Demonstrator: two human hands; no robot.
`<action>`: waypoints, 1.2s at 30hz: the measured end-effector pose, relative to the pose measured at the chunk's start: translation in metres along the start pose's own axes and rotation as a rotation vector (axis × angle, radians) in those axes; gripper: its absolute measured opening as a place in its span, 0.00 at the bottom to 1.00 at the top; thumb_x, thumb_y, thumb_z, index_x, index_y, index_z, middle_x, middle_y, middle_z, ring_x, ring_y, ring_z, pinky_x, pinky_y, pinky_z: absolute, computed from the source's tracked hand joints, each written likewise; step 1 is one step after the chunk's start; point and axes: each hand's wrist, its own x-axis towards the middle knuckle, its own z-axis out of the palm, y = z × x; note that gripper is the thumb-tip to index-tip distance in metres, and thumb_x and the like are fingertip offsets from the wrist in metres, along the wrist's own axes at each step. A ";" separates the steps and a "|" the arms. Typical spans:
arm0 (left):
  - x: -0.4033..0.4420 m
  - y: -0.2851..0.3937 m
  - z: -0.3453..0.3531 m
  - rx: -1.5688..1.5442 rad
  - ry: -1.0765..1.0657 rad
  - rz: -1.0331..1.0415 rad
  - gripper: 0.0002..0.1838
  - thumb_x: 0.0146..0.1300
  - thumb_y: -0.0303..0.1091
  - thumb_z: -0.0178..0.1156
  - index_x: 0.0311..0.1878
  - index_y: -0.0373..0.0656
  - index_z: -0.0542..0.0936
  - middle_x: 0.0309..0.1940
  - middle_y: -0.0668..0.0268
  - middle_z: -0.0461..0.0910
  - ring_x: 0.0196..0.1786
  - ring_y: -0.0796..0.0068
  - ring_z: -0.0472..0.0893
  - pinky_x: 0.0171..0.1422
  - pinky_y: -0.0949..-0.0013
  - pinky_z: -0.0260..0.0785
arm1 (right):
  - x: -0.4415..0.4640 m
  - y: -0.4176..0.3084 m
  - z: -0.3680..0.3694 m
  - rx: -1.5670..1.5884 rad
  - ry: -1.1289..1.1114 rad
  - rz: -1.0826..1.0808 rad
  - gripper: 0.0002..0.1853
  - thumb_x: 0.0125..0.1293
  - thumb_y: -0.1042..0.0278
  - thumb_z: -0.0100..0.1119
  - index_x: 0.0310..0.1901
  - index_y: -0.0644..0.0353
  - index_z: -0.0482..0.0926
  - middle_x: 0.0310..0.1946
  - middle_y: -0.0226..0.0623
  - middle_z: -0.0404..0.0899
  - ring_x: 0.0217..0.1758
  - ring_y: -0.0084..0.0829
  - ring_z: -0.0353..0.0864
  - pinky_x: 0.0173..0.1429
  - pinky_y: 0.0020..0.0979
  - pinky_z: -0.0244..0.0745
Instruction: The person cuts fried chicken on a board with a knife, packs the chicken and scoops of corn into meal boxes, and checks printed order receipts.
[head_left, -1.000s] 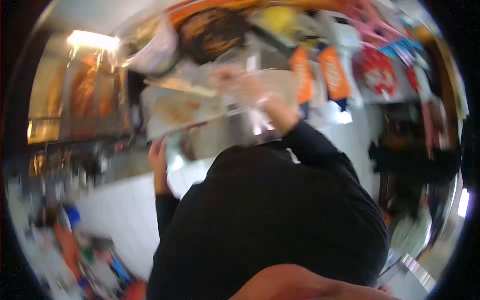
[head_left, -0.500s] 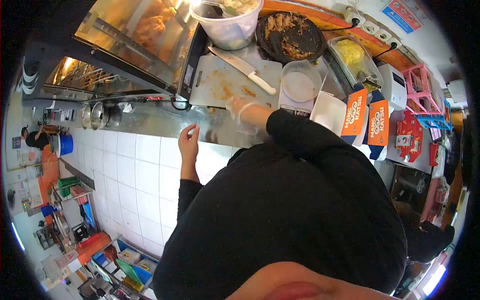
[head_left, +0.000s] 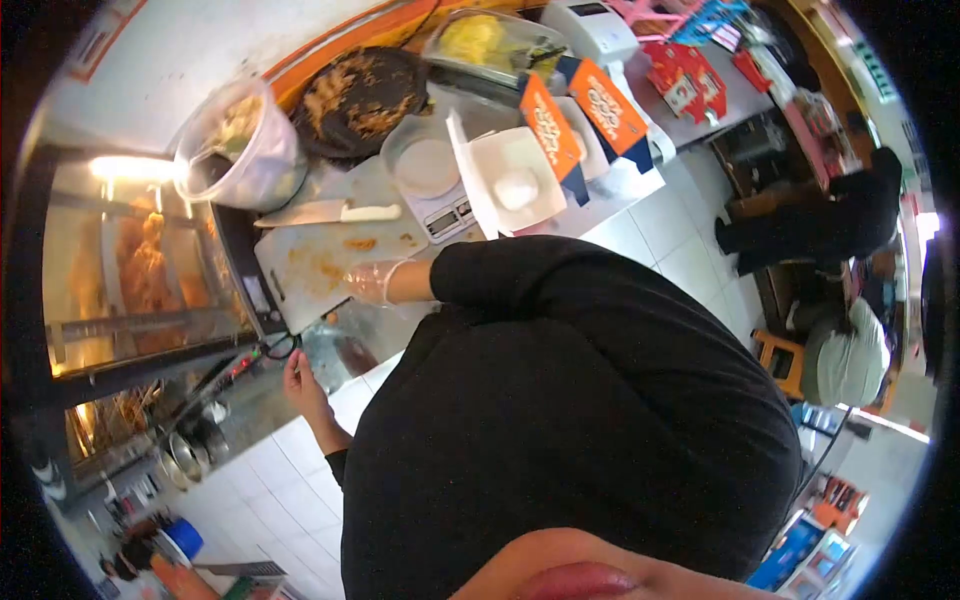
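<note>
My left hand (head_left: 303,385) is bare, its fingers slightly apart with nothing visible in them, beside the counter's front edge below the heated cabinet. A clear plastic glove covers my right hand (head_left: 370,282), low over the front edge of a pale cutting board (head_left: 292,258); its fingers are blurred under the glove. Brown crumbs lie on the board. Along its back lies a knife with a white handle (head_left: 370,213). To the right are a scale (head_left: 450,216) bearing a round clear container (head_left: 424,166), and an open white box (head_left: 487,160) with a white rounded mass inside.
Behind the board stand a white tub (head_left: 265,165), a black round dish (head_left: 345,110) with brown pieces, and a tray (head_left: 510,58) of yellow shreds. Fried food fills the lit cabinet (head_left: 60,345) at left. Orange-labelled boxes (head_left: 603,108) stand right. People (head_left: 845,215) are at far right.
The camera view has turned, shifting the counter items leftward in the picture. My gloved right hand remains near the board's front edge. My left hand appears farther left, nearer the cabinet.
</note>
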 end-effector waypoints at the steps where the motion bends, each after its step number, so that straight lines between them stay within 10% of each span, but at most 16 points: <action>1: 0.003 0.020 0.007 0.049 -0.018 0.028 0.17 0.61 0.38 0.59 0.47 0.35 0.76 0.37 0.67 0.76 0.36 0.83 0.70 0.42 0.79 0.62 | 0.000 -0.005 -0.035 0.073 0.138 0.202 0.08 0.54 0.72 0.48 0.31 0.64 0.78 0.26 0.45 0.78 0.30 0.41 0.80 0.34 0.38 0.75; 3: 0.010 0.031 0.018 0.026 -0.043 0.069 0.16 0.62 0.36 0.58 0.47 0.34 0.76 0.39 0.66 0.77 0.41 0.82 0.72 0.47 0.78 0.62 | -0.026 0.036 -0.100 -0.104 0.373 -0.085 0.09 0.55 0.70 0.49 0.31 0.66 0.76 0.26 0.48 0.77 0.29 0.41 0.79 0.33 0.39 0.75; 7: 0.012 0.032 0.043 0.033 -0.067 0.069 0.16 0.62 0.36 0.57 0.48 0.35 0.76 0.38 0.69 0.77 0.39 0.83 0.72 0.45 0.79 0.63 | -0.147 0.099 -0.273 0.389 0.655 0.545 0.04 0.50 0.68 0.53 0.25 0.58 0.76 0.24 0.44 0.76 0.29 0.44 0.76 0.33 0.41 0.70; 10: 0.001 0.025 0.063 0.086 -0.058 -0.084 0.15 0.62 0.38 0.57 0.47 0.38 0.77 0.34 0.73 0.76 0.33 0.86 0.68 0.38 0.80 0.60 | -0.227 0.188 -0.279 0.041 0.708 0.744 0.06 0.49 0.66 0.55 0.24 0.58 0.77 0.22 0.43 0.76 0.28 0.45 0.77 0.35 0.41 0.71; 14: -0.034 0.022 0.103 0.108 -0.051 -0.104 0.15 0.61 0.40 0.57 0.45 0.39 0.78 0.31 0.75 0.75 0.30 0.87 0.65 0.34 0.81 0.57 | -0.276 0.281 -0.183 0.346 0.489 0.778 0.11 0.52 0.63 0.54 0.37 0.55 0.79 0.38 0.43 0.79 0.44 0.45 0.76 0.50 0.41 0.70; 27: -0.099 0.035 0.129 0.269 0.024 -0.211 0.15 0.62 0.40 0.57 0.45 0.40 0.78 0.34 0.72 0.77 0.32 0.84 0.69 0.37 0.79 0.61 | -0.286 0.304 -0.162 0.415 0.148 1.124 0.21 0.54 0.62 0.59 0.51 0.54 0.73 0.49 0.47 0.74 0.54 0.45 0.71 0.57 0.40 0.66; 36: -0.101 0.029 0.136 0.268 -0.001 -0.193 0.15 0.62 0.39 0.57 0.46 0.41 0.78 0.33 0.72 0.77 0.32 0.85 0.69 0.38 0.78 0.62 | -0.296 0.290 -0.173 0.279 0.689 0.925 0.14 0.50 0.71 0.63 0.39 0.62 0.75 0.36 0.47 0.76 0.43 0.44 0.76 0.49 0.38 0.70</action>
